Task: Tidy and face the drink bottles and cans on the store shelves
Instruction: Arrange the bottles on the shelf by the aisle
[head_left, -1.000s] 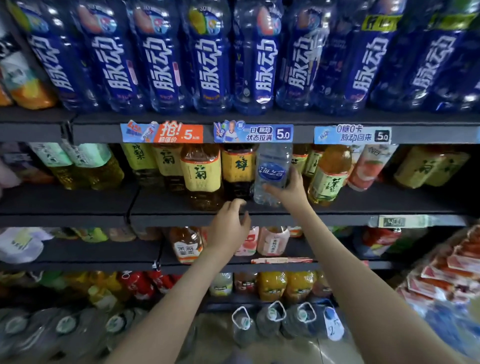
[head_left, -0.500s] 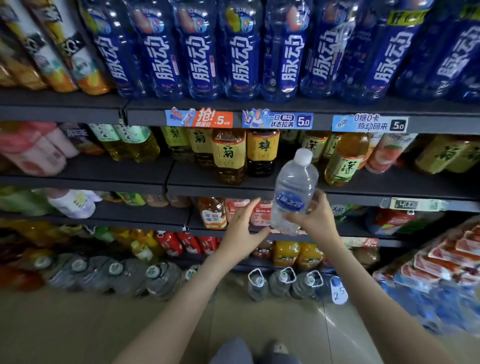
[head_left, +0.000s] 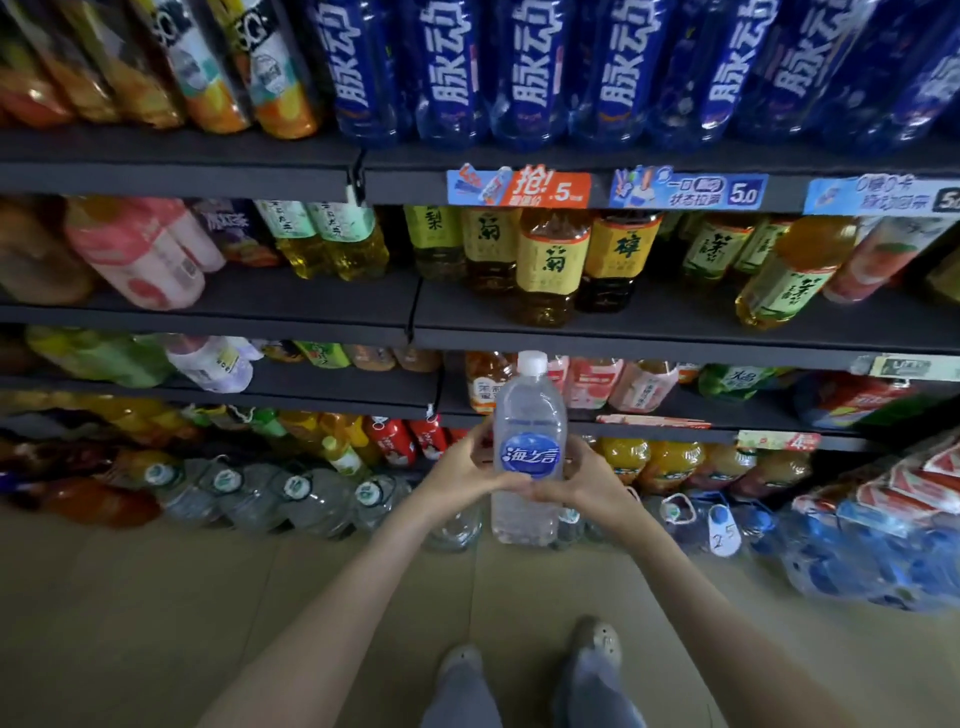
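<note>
Clear plastic, white cap, round blue label: the water bottle (head_left: 529, 457) stands upright in the air in front of the shelving, resting on no shelf. The left grip (head_left: 467, 467) is clamped round its left side and the right grip (head_left: 582, 478) round its right side, with the thumbs meeting just under the label. The cap reaches as high as the front edge of the second shelf (head_left: 675, 345), and the base hangs over the floor (head_left: 311, 597).

On that second shelf a yellow-label tea bottle (head_left: 550, 265) stands close to the front edge. To its right a strip of bare shelf runs to a green-label tea bottle (head_left: 784, 280), which leans to the right. Blue bottles (head_left: 524, 78) pack the top shelf (head_left: 182, 169) right up to its edge, and price tags (head_left: 519, 187) hang on that edge. Large water jugs (head_left: 311, 499) line the floor under the lowest shelf, and a wrapped blue pack (head_left: 857, 551) juts out at the right. Between the jugs and the person's shoes (head_left: 597, 639) lies open floor.
</note>
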